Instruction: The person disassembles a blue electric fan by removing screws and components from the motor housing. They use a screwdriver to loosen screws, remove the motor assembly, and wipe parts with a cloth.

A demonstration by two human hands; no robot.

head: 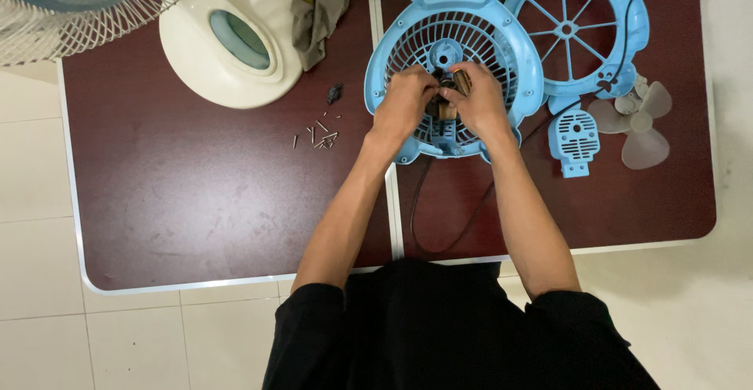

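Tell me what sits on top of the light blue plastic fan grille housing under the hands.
On the light blue plastic fan grille housing sits a small brown motor part, gripped by the left hand and right hand. Its underside and mounting are covered by the fingers.

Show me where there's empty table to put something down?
The biggest bare patch of table is below the loose screws and cream fan base, left of the left hand. A smaller patch lies under the small blue cover. Around both hands and the blue fan housing it's crowded.

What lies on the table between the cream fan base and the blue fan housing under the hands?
In the head view, loose screws and a small dark part lie between the cream fan base and the blue fan housing.
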